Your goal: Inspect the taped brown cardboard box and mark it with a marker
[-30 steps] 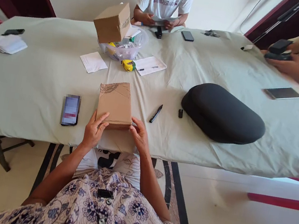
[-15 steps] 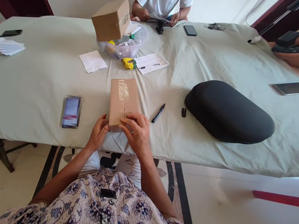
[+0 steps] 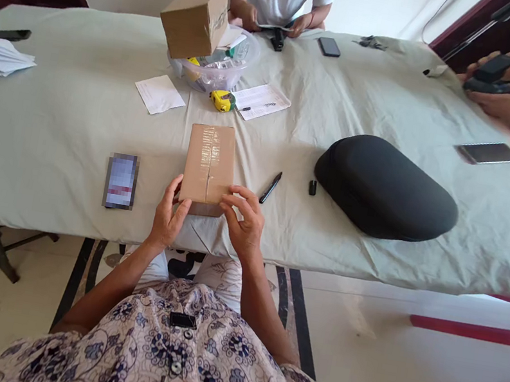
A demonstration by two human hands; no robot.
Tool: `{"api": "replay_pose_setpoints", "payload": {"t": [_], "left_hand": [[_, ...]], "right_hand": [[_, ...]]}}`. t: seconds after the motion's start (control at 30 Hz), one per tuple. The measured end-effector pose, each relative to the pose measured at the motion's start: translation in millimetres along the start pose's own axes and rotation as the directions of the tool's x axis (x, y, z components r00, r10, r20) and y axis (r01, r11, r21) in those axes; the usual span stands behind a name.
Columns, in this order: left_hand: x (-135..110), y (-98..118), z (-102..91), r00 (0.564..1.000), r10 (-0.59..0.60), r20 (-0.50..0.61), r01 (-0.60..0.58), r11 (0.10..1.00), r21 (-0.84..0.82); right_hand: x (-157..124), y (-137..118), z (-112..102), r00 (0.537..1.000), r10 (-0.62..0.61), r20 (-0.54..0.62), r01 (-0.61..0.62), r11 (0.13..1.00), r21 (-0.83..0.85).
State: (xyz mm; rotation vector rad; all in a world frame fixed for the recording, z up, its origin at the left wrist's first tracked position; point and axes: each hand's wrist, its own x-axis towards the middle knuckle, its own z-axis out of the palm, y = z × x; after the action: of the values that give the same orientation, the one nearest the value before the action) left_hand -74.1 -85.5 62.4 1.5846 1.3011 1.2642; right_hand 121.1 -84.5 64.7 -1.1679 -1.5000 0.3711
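Observation:
A closed brown cardboard box [image 3: 209, 167], with clear tape along its top seam, rests on the cloth in front of me. My left hand [image 3: 169, 216] grips its near left corner, thumb on the front edge and fingers along the side. At the near right corner, my right hand [image 3: 243, 220] holds the box between thumb and fingertips. A black marker pen [image 3: 270, 187] lies uncapped to the right, with its black cap [image 3: 313, 188] farther over. Left of the box lies a phone [image 3: 121, 182] with a lit, blurred screen.
A black hard case [image 3: 387, 188] sits to the right. Farther back are a yellow tape measure [image 3: 222, 101], papers [image 3: 160, 94] and a plastic basin [image 3: 250, 60] with another carton [image 3: 193, 21] on it. Two people are at the table's far side and right.
The box has turned to lie straighter before me. My right hand has moved from the box's top to its right corner. The view has shifted slightly.

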Motion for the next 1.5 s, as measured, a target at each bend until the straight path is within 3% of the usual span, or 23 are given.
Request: {"api": "replay_pose_setpoints", "payload": {"t": [0.07, 0.2, 0.33, 0.43, 0.67, 0.8, 0.93, 1.1, 1.17, 1.3, 1.5], "left_hand": [[-0.2, 1.5, -1.8, 1.0, -0.003, 0.006, 0.003, 1.0, 0.005], [-0.6, 4.0, -2.1, 1.0, -0.004, -0.01, 0.004, 0.998, 0.065], [-3.5, 9.1, 1.3, 0.98, 0.162, -0.111, -0.126, 0.952, 0.279], [-7.5, 15.1, 2.0, 0.961, 0.247, -0.127, -0.168, 0.881, 0.442], [-11.5, 24.7, -5.9, 0.987, 0.163, -0.003, -0.123, 0.76, 0.639], [-10.7, 23.9, -2.3, 0.98, 0.2, 0.0, -0.141, 0.692, 0.708], [-8.0, 20.8, 0.7, 0.969, 0.248, 0.004, -0.174, 0.668, 0.724], [-6.2, 17.3, -1.6, 0.966, 0.258, -0.003, -0.176, 0.666, 0.725], [-6.1, 15.2, -4.1, 0.966, 0.26, 0.004, -0.185, 0.673, 0.716], [-5.9, 10.4, -10.4, 0.958, 0.28, 0.054, -0.236, 0.672, 0.702], [-3.6, 5.5, -19.8, 0.934, 0.333, 0.127, -0.326, 0.652, 0.685]], "right_hand": [[-6.7, 6.8, 0.1, 0.995, 0.084, -0.06, -0.079, 0.993, 0.083], [-14.0, 9.4, 2.3, 0.985, 0.169, -0.047, -0.157, 0.969, 0.191], [-13.7, -5.3, 4.7, 0.99, 0.142, 0.001, -0.141, 0.979, 0.145], [-14.6, -19.2, 9.4, 0.995, 0.081, 0.061, -0.089, 0.987, 0.131], [-17.7, -30.1, 21.5, 0.994, 0.034, 0.099, -0.052, 0.981, 0.189], [-15.2, -33.8, 27.5, 0.98, 0.057, 0.191, -0.098, 0.973, 0.211], [-12.6, -37.1, 32.0, 0.955, 0.188, 0.228, -0.241, 0.941, 0.237], [-5.8, -32.5, 32.0, 0.858, 0.398, 0.326, -0.504, 0.776, 0.379], [0.5, -27.4, 29.8, 0.857, 0.427, 0.288, -0.509, 0.787, 0.348], [21.6, -6.3, 23.3, 0.903, 0.428, 0.049, -0.427, 0.876, 0.223], [53.8, 36.4, 9.9, 0.862, 0.481, -0.157, -0.454, 0.872, 0.181]]}}
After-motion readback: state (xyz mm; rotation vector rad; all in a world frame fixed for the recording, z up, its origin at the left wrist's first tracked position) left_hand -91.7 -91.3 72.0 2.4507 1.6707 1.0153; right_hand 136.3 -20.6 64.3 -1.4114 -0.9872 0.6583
